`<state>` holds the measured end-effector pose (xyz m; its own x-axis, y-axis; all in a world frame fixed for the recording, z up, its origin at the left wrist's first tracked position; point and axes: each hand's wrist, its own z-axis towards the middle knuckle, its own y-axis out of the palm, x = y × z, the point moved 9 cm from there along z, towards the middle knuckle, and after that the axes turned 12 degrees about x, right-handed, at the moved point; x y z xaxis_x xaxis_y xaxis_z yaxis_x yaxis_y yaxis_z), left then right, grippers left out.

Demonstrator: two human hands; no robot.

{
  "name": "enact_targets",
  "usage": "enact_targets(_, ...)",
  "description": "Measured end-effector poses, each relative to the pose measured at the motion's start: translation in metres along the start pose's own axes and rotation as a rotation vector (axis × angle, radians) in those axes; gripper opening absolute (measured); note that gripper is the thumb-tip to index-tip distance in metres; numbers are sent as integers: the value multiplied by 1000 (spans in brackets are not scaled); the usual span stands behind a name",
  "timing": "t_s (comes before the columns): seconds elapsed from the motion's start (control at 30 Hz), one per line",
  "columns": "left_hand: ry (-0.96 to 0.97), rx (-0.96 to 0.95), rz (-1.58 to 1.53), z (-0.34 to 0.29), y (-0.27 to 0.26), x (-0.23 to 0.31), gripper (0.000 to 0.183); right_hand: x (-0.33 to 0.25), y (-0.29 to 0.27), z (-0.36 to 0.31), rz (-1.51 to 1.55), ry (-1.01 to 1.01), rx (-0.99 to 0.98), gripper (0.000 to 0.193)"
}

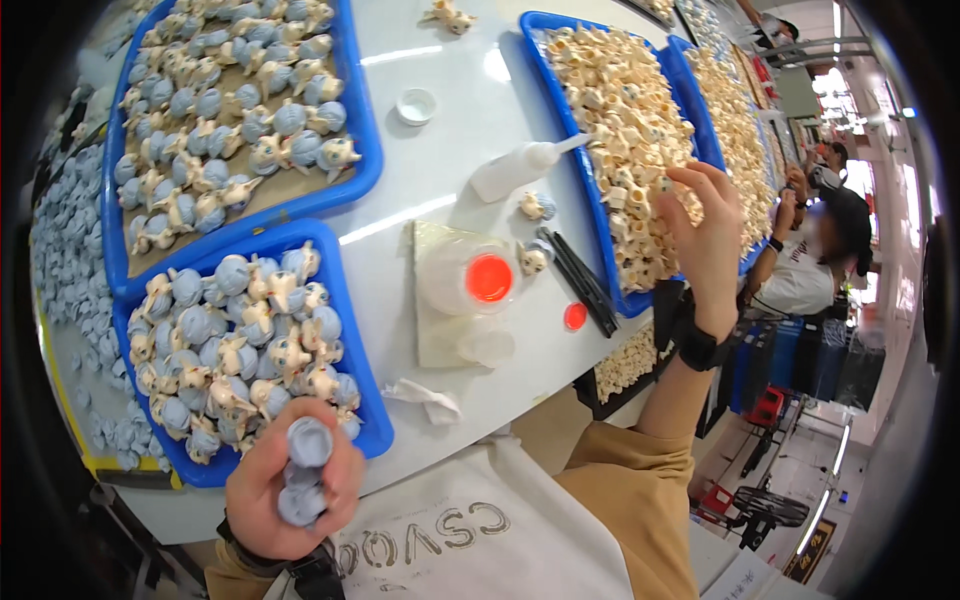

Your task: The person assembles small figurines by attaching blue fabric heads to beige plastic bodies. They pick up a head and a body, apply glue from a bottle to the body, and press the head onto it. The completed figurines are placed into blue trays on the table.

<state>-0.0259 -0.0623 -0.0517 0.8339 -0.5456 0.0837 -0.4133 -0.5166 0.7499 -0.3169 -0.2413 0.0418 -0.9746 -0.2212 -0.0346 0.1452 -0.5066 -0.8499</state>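
Observation:
My left hand (285,492) is closed around several blue-grey round toy parts (306,470), held low in front of my chest. It sits just below a blue tray (372,425) full of small blue and cream toy figures. My right hand (706,240) reaches into a blue tray (590,190) filled with small cream pieces. Its thumb and fingertips pinch one cream piece (662,183) at the tray's near edge. A black band wraps that wrist.
A second blue tray of figures (360,170) lies at the back left. Between the trays on the white table stand a white squeeze bottle (515,170), a clear jar with a red lid (470,278), black tweezers (585,283) and a crumpled tissue (428,398). A person sits at the right.

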Motion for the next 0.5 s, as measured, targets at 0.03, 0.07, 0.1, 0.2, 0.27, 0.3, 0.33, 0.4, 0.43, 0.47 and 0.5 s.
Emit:
enact_targets(0.03,-61,36,-98,2,-2,-5,33,-2,1,2,-1,-19,-1,23)
enact_targets(0.07,-70,34,-89,2,-1,-4,30,-4,-5,4,31,-47,47,19)
enact_targets(0.1,-52,37,-116,3,-2,-3,32,-3,-9,4,45,-66,98,18)
enact_targets(0.2,5,36,71,5,3,-3,37,6,-36,-14,286,259,237,15)
enact_targets(0.27,-44,-130,120,3,12,-4,37,2,-58,-34,618,463,317,11)
enact_targets(0.3,-59,-210,138,0,15,-6,37,-19,-65,-41,833,532,346,10)
enact_targets(0.33,-75,-146,115,0,15,-7,37,-51,-69,-45,1149,515,305,9)
enact_targets(0.4,18,-164,320,-2,9,-1,37,-114,-67,-54,1578,236,-11,11)
enact_targets(0.43,45,-187,430,-2,10,-1,37,-147,-70,-64,1625,-1,-269,18)
enact_targets(0.47,24,-161,441,-2,9,-2,38,-169,-62,-70,1675,20,-368,23)
enact_targets(0.5,47,-171,461,0,9,-1,39,-180,-48,-80,1694,60,-371,26)
